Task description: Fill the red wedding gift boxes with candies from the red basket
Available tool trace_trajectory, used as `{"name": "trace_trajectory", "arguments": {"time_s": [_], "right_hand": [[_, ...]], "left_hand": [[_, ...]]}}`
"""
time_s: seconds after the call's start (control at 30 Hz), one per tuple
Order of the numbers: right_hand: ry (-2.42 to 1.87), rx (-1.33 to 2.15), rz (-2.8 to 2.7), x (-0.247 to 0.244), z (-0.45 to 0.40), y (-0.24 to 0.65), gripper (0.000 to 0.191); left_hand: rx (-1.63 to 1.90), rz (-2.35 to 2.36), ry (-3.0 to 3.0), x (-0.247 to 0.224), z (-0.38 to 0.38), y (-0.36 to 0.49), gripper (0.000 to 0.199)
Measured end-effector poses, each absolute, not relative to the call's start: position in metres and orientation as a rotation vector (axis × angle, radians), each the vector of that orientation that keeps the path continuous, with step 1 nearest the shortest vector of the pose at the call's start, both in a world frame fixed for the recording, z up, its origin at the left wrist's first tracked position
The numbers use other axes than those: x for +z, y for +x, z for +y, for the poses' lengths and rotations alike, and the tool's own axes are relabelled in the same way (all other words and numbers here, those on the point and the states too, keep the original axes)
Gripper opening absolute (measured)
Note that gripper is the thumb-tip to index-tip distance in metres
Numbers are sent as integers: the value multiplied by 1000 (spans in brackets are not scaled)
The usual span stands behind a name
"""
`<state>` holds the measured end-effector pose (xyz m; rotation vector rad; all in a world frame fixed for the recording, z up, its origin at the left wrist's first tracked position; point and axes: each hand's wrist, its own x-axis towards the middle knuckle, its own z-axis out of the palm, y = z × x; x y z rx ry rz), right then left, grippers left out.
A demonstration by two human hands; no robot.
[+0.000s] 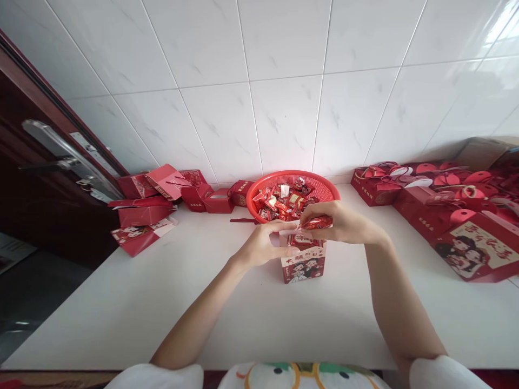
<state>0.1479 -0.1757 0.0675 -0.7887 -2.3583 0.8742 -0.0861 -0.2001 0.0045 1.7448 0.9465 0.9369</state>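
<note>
A small red and cream gift box [303,269] with a cartoon couple on its front stands upright on the white table [243,324]. My left hand [263,244] grips its upper left side, thumb across the front and fingers over the top edge. Just above the box's opening, my right hand [344,224] is closed around a shiny red wrapped candy [318,222]. Its fingertips are close to those of my left hand. Part of the box's top is hidden by both hands. Behind them sits a red plastic basket [328,189] with many wrapped candies [279,202] inside.
At the left lie several red boxes [140,216], some stacked and tilted. More red boxes with ribbon handles [425,210] crowd the right side. A tiled wall [284,119] rises behind the table, and a dark door with a metal handle [60,146] is at far left.
</note>
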Motion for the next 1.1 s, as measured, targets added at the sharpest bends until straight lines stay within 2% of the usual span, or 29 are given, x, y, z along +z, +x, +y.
{"name": "trace_trajectory", "arguments": {"time_s": [0.13,0.4,0.5,0.67,0.87,1.1], "right_hand": [[-702,966,-2436,71,-181,150,14],[-870,1001,-2516,63,-173,142,11],[-828,1010,-2400,63,-172,141,18],[-719,1269,-2131,70,-177,146,29],[-712,945,-2281,65,-174,142,19],[-766,967,-2477,60,-174,135,14]], "left_hand": [[922,977,1766,6,-201,-87,56],[887,1006,1829,9,-200,-86,57],[901,1009,1834,9,-200,-85,56],[886,1049,1793,8,-201,-85,55],[867,982,1808,11,-201,-84,47],[846,978,1809,12,-201,-85,60]]}}
